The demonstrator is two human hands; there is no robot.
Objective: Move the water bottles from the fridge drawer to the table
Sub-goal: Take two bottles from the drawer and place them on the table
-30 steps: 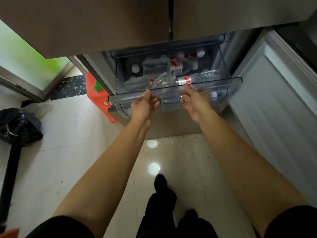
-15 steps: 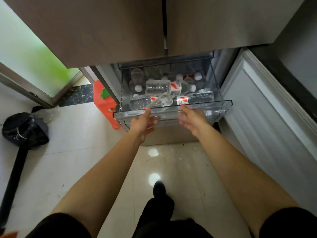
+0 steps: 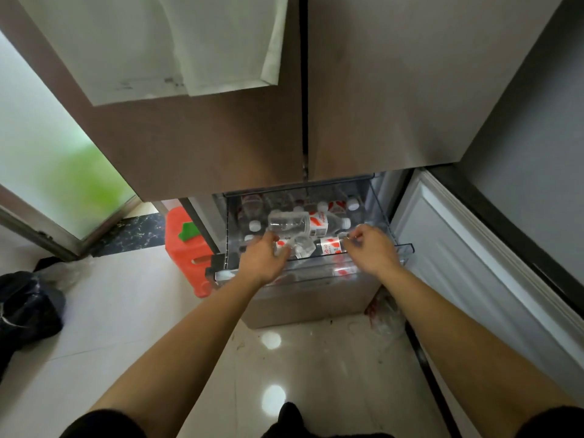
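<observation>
Hands moved off drawer (image 3: 407, 248) rim: left hand (image 3: 262, 260) grips front bottle (image 3: 282, 247), right hand (image 3: 371, 249) neighbour bottle (image 3: 330, 245). Likely slick, crushable; hold mid-body.

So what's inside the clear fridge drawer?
Clear plastic water bottles with red labels, mostly lying sideways. The left hand and right hand cover the front ones; any beneath are hidden.

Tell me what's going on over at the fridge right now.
A person has the clear fridge drawer pulled out and both hands in it. The left hand curls over the front-left water bottle, the right hand over the front-right water bottle. Both bottles lie in the drawer, other bottles behind them.
</observation>
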